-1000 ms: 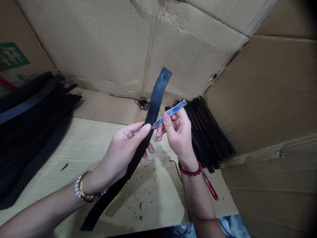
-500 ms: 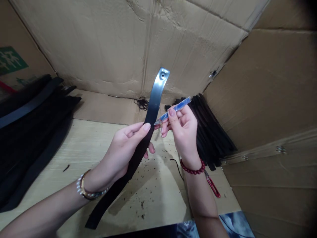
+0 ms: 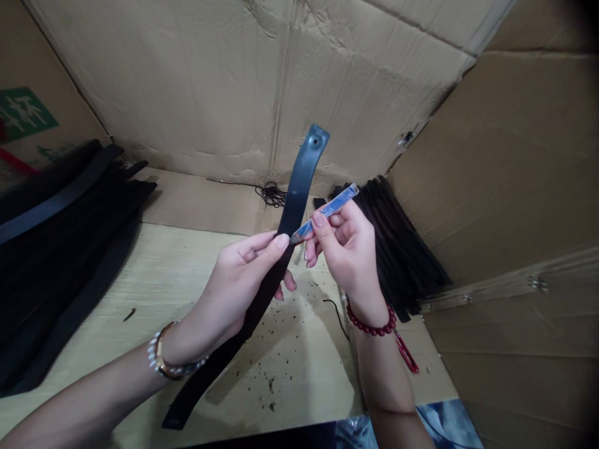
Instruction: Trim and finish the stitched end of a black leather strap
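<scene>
A long, curved black strip (image 3: 266,288) runs from the lower left up to a bare, shiny end with a small hole. My left hand (image 3: 243,274) is closed around its middle, thumb on top. My right hand (image 3: 346,246) pinches a slim blue-and-clear tool (image 3: 337,202), slanting down to the left. The tool's tip touches or nearly touches the strip's right edge beside my left thumb; exact contact is too small to tell.
Black strips (image 3: 56,268) are piled at the left, and more dark strips (image 3: 402,249) lie at the right. Red-handled snips (image 3: 406,352) rest by my right forearm. Black cord (image 3: 272,194) lies near the cardboard wall (image 3: 196,81). Crumbs dot the table (image 3: 173,262).
The strip's upper end has shifted slightly right and reflects less light. The tool's tip has moved slightly down, closer to my left thumb. Both hands keep their hold.
</scene>
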